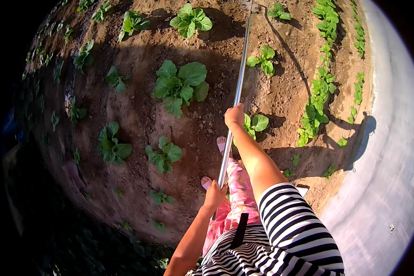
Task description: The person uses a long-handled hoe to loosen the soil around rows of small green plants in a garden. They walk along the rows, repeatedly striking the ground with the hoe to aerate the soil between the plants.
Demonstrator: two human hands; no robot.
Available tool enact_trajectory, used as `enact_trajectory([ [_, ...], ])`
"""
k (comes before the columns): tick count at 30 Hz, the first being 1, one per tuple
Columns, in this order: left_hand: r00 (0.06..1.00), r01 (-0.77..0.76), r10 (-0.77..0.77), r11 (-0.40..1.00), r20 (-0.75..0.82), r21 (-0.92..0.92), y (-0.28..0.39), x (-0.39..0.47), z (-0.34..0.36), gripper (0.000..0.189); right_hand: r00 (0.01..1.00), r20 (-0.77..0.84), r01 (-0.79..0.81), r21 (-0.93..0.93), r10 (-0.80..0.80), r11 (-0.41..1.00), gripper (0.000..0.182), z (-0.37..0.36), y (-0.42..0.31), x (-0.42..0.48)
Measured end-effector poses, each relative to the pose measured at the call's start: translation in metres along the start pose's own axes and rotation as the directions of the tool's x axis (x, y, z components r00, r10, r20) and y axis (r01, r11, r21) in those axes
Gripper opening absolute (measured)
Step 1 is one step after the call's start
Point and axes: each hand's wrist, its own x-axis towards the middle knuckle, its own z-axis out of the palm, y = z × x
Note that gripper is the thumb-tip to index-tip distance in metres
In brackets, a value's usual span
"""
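Note:
A long-handled garden tool with a shiny metal shaft [240, 74] runs from my body up to the top edge of the view. My left hand [215, 195] grips the shaft low, near my thigh. Higher up, my right hand [235, 116] is closed around the same shaft. The tool's far end rests at or near the soil by the top edge, too small and cut off to name its head. Close to my right hand grows a small leafy seedling [259, 122], partly behind my forearm. A larger leafy green plant [181, 86] stands left of the shaft.
Brown soil [207, 127] bears several scattered leafy plants. A dense row of seedlings [319, 93] lies to the right, beside a pale smooth surface [372, 207]. My feet, in pink sandals [206, 183], stand on the soil. Dark foliage [89, 245] fills the lower left.

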Motion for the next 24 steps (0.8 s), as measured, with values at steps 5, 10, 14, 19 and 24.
enact_trajectory([
  [5, 0.998, 0.066, -0.066, 0.998, 0.009, 0.012, -0.085, -0.061, 0.032, 0.041, 0.998, 0.017, -0.06, -0.028, 0.061, 0.998, 0.03, 0.038, 0.067, -0.109],
  [10, 0.989, 0.138, -0.138, 0.99, 0.058, 0.015, -0.192, -0.143, 0.046, 0.046, 0.996, 0.034, -0.084, -0.048, 0.085, 0.995, 0.028, 0.073, 0.124, -0.236],
  [14, 0.976, 0.212, -0.213, 0.977, 0.038, 0.017, -0.281, -0.233, 0.046, 0.041, 0.983, 0.152, -0.091, -0.099, 0.106, 0.991, 0.028, 0.098, 0.17, -0.356],
  [19, 0.957, 0.289, -0.288, 0.956, -0.036, 0.053, -0.374, -0.354, 0.042, 0.034, 0.955, 0.291, -0.001, -0.18, 0.054, 0.984, 0.029, 0.126, 0.22, -0.499],
  [24, 0.947, 0.311, -0.292, 0.938, -0.131, 0.154, -0.408, -0.414, 0.008, 0.027, 0.81, 0.514, -0.039, -0.434, 0.283, 0.9, 0.045, 0.172, 0.232, -0.562],
])
